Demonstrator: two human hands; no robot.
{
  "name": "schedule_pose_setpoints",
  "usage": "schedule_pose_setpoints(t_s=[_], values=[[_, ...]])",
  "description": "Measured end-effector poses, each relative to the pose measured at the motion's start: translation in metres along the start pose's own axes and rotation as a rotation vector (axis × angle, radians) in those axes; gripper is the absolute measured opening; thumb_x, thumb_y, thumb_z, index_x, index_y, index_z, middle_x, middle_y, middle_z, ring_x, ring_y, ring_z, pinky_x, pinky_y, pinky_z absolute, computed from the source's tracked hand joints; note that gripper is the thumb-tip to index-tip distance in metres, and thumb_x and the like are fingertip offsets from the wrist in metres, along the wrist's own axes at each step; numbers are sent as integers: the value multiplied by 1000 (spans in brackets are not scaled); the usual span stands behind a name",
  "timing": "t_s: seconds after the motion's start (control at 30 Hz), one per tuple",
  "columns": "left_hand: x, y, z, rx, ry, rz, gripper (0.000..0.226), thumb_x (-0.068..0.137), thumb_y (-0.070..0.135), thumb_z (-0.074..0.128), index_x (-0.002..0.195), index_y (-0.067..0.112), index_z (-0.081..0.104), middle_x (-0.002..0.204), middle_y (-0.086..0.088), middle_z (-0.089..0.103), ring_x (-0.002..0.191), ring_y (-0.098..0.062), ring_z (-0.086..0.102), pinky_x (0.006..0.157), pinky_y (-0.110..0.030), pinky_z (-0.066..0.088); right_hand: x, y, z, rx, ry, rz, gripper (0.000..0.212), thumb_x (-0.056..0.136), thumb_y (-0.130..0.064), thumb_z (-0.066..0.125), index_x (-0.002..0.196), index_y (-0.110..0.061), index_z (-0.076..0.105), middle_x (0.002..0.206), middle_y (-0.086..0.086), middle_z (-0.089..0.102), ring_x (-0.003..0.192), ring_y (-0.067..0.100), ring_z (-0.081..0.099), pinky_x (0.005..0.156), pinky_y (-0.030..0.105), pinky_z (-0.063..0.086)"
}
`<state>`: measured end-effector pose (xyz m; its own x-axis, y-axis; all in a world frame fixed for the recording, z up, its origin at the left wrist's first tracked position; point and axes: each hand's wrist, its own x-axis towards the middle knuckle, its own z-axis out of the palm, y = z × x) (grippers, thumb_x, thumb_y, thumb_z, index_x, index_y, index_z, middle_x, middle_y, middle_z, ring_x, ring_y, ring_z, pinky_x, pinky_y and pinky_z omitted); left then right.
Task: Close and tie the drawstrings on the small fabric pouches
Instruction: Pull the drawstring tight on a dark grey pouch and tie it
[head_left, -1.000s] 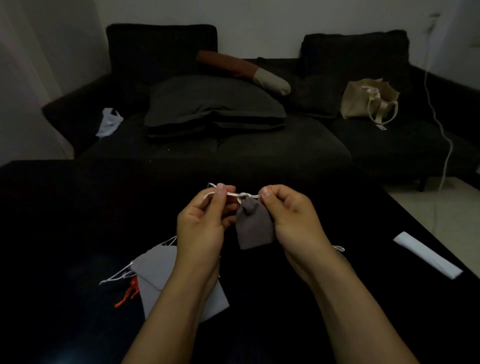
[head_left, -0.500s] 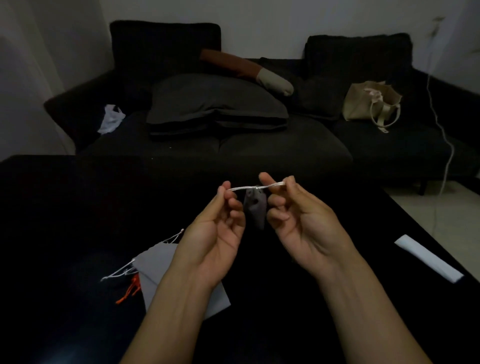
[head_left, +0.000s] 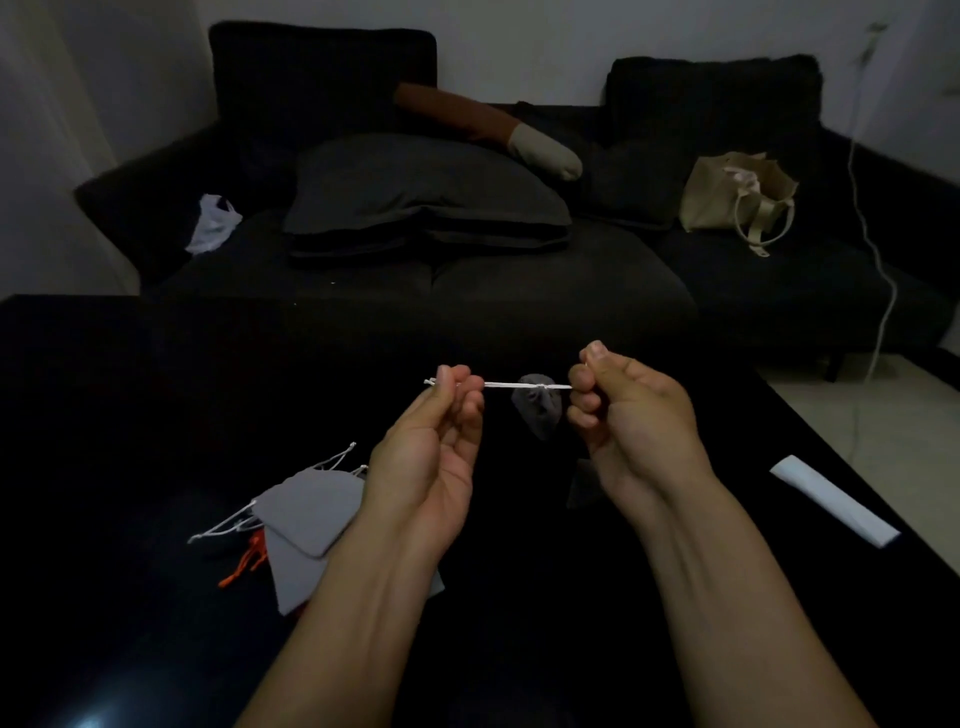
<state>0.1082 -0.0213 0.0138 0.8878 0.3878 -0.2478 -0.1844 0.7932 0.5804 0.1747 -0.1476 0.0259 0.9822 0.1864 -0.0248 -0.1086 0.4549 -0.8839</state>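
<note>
- Left hand (head_left: 426, 457): raised above the black table (head_left: 104, 415), palm up, thumb and fingers pinching the left end of the white drawstring (head_left: 511, 385).
- Right hand (head_left: 634, 415): raised above the same table, fingers curled, pinching the right end of the drawstring.
- Drawstring: stretched taut and level between the two hands, a small knot on it right of the middle.
- Small grey pouch (head_left: 537, 408): hanging from the knot, mouth gathered, clear of the table, closer to the right hand.
- Flat grey pouches (head_left: 306, 514): lying on the table under the left forearm, white strings trailing left, an orange cord (head_left: 244, 564) beside them.
- White folded strip (head_left: 836, 501): on the table near its right edge.
- Dark sofa (head_left: 519, 270): beyond the table, with a beige bag (head_left: 727, 192) on its right seat.
</note>
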Motion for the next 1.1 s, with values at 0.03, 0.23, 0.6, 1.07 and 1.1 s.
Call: schedule_pose_setpoints(t_s=[0.03,0.23,0.6,1.07,1.1], values=[[0,0,0,43,-10,19,14,94,15,61,87,5,68,68,-3,71,57,-5,66,53,-13,53,1,-1,-3,-12,-10,19,21,100,-11,51,79,-8,56,57,-2,50,45,3,38,39,14,30],[1,-10,-7,526,-125,-114,16,95,14,59,90,4,70,68,-4,71,59,-7,66,56,-17,55,0,-8,-43,-541,-23,216,22,97,-3,54,76,-4,63,57,5,54,38,5,40,35,14,33],[11,-46,-20,1257,-90,-44,16,93,21,65,81,13,72,78,-6,73,66,-15,67,60,-26,56,-1,-19,-92,-837,132,431,24,97,2,45,84,-2,64,66,13,57,44,15,52,39,19,46],[10,24,-57,1776,11,388,22,86,13,72,88,34,67,85,12,67,83,-4,63,75,-24,50,-20,34,2,-1116,-535,37,13,83,-15,76,97,-14,74,76,-2,69,68,6,63,68,21,52],[8,32,-62,1810,33,376,24,83,16,75,85,37,64,84,12,66,83,-5,63,75,-24,50,-20,42,9,-1154,-563,67,13,82,-18,77,95,-16,74,76,-3,70,70,6,63,71,24,53]])
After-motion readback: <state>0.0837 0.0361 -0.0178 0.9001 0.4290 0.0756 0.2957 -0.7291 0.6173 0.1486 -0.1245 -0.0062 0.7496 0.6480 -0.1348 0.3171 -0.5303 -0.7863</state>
